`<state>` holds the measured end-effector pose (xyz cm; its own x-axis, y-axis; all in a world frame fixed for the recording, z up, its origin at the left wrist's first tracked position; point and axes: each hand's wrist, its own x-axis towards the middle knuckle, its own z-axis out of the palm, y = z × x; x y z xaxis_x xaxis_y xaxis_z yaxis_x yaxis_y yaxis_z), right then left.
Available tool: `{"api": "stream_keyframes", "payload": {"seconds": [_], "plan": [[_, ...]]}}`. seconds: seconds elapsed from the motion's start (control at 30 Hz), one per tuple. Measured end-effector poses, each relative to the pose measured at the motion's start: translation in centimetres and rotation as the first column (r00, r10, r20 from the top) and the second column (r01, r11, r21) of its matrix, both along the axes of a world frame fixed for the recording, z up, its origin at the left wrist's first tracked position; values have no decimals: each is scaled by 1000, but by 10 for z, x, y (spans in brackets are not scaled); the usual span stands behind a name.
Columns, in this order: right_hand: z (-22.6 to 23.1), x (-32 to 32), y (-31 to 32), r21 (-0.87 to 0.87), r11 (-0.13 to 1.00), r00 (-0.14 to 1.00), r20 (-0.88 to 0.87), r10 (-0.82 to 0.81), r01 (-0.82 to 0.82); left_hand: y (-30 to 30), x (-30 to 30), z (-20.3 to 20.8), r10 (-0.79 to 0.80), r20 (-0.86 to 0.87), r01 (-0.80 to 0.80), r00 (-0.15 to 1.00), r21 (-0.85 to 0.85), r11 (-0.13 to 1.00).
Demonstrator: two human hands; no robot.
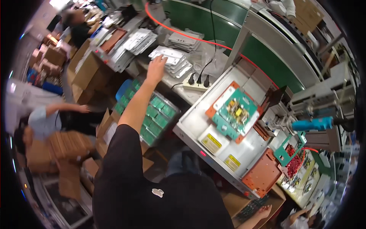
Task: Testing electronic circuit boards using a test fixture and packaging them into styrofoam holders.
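Note:
My left hand [156, 68] reaches out to a stack of silvery metal plates [176, 63], its fingers apart and touching or just over the top white plate [166, 54]. No grip on the plate shows. Low at the right, my right hand [263, 211] is beside an open cardboard box [280, 196] holding dark green boards. Its fingers are loosely curled and apart, with nothing seen in them. On the white machine bed [194, 122] in front of me, a green fixture plate [225, 124] lies with an electronic circuit board [238, 110] at its middle, over an orange-brown base.
A power strip [195, 83] with black plugs stands between the plates and the machine. Green boards fill a clear tray [156, 118] under my left arm. An orange-brown tray [263, 172] and a blue tool [312, 124] are at the right. A person [44, 121] works at the left.

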<state>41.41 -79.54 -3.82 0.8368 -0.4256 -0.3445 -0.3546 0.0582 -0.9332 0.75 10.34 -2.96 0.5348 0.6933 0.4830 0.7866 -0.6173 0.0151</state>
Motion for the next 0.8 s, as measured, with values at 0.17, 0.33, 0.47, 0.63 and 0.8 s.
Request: {"api": "stream_keyframes", "payload": {"seconds": [0.17,0.33,0.47,0.63,0.8], "plan": [[75,-89,4,-200,979,1000,-20,21,-25,32,-2,-18,-195,-250,144,948,-210,967],[73,-137,5,-229,968,979,-193,58,-103,43,-21,54,-313,-157,318,937,8,948],[42,-156,20,-125,991,999,25,-48,51,-53,-3,155,-399,318,454,860,-121,883],[40,-165,15,-136,988,994,90,-60,72,-316,80,240,-834,379,908,402,-47,416],[-10,-189,38,-66,988,987,85,-135,141,-403,182,167,-947,295,947,130,-321,30]]}}
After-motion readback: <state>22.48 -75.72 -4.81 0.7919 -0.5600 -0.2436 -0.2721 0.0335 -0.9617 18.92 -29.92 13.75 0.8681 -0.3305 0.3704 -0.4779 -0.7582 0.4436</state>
